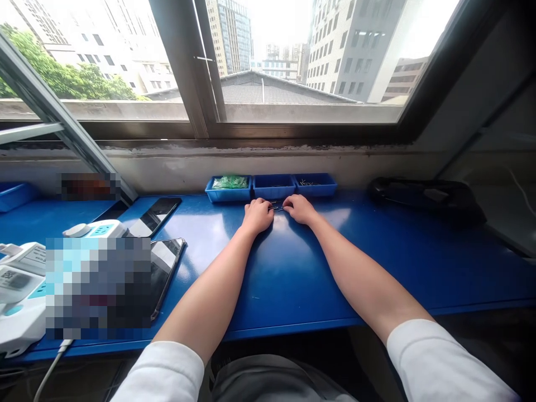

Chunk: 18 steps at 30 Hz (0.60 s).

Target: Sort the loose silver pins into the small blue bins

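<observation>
Both arms reach forward over the blue table to a row of three blue bins. My left hand (258, 215) is closed at the fingertips around thin dark rods (274, 208), just in front of the middle bin (274, 190). Opposite it, my right hand (298, 209) has its fingers pinched near the right ends of the rods; what lies between them is too small to make out. The left bin (229, 194) holds clear and green plastic packets (231, 182). Small metal pieces lie in the right bin (316, 190).
A phone (157, 216), a tablet (167, 265) and white power strips (25, 312) with plugs are at the left. A black bag (427, 198) lies at the back right. Behind the bins are a wall and window, with a metal ladder-like frame (79, 131) at left.
</observation>
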Motion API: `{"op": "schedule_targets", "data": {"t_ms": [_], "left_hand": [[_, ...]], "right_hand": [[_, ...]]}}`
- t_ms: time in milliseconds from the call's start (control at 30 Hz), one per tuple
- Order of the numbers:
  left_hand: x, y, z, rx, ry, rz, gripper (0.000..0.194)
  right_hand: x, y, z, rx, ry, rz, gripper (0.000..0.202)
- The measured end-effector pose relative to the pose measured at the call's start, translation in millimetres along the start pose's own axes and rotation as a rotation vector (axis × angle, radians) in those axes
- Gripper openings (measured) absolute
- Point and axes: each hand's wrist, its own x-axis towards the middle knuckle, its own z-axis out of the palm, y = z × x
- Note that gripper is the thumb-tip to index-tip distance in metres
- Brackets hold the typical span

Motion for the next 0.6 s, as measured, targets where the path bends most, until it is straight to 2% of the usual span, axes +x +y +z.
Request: {"op": "schedule_targets", "data": {"t_ms": [400, 600], "left_hand": [[-0.2, -0.1, 0.1, -0.038, 0.027, -0.024, 0.024], [-2.2, 3.1, -3.8, -0.112, 0.093, 0.052, 0.026]], "right_hand": [[-4.1, -4.2, 1.3, 0.03, 0.048, -0.04, 0.012], [-4.9, -2.9, -1.3, 0.193, 0.124, -0.103, 0.014]]}}
